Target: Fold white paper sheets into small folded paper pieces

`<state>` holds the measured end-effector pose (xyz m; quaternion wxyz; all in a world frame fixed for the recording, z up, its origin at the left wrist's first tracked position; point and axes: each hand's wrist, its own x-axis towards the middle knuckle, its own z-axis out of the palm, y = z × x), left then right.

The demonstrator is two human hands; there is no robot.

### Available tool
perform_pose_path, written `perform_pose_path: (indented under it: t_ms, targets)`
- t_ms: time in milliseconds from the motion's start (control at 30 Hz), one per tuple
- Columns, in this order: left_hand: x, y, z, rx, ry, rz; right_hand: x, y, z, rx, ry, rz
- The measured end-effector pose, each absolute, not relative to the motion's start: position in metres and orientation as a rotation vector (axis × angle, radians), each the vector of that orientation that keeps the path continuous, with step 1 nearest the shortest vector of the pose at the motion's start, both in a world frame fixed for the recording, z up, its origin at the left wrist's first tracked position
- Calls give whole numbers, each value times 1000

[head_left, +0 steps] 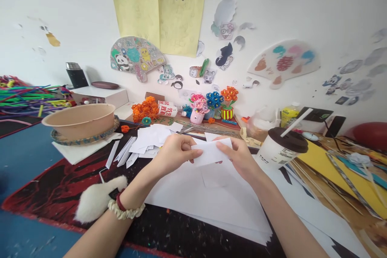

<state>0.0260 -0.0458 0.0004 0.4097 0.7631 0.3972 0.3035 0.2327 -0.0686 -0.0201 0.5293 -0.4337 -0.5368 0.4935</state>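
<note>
Between my two hands is a small white piece of paper [210,153], held up above the large white sheets [181,191]. My left hand [175,153] pinches its left end between thumb and fingers. On the right end, my right hand [238,155] grips it with the thumb on the near face. Another small paper piece [213,179] lies on the large sheets under my hands. Just beyond my left hand sits a pile of cut white paper pieces [151,139], with several folded paper strips [125,151] at its left.
A lidded cup [279,149] with a straw stands right of my right hand. A beige basin [78,119] is at the left, and a fluffy white object [99,199] lies beside my left wrist. Pipe-cleaner flowers [198,107] line the back.
</note>
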Motion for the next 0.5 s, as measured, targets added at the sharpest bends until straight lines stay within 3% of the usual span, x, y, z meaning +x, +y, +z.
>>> perform_pose_path:
  t_ms: [500]
  targets:
    - [28, -51, 7, 1842, 897, 824, 233, -70, -20, -1019, -1368, 1028]
